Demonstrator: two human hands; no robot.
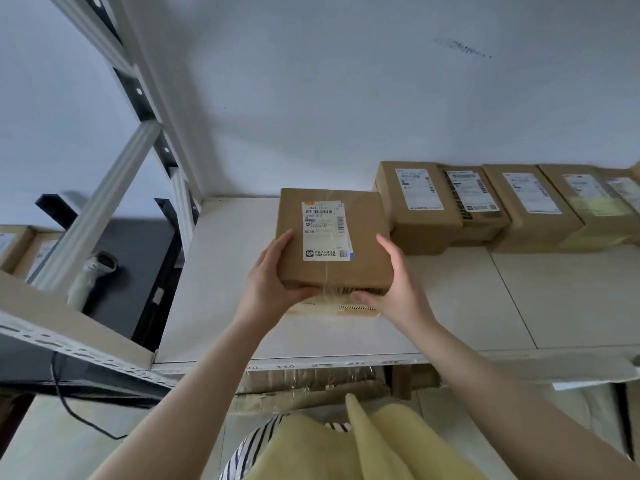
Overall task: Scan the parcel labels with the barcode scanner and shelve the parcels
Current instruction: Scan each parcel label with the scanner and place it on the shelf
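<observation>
Both hands, left [273, 275] and right [391, 282], clasp our parcel [332, 240] label-up, just left of the row [502, 206], probably to extend it along the shelf [221, 271].

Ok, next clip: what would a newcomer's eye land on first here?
The parcel at centre, white label up, gripped from both sides by the left hand and right hand over the white shelf. Next, the row of boxes along the wall at right, then the scanner lying at left.
</observation>
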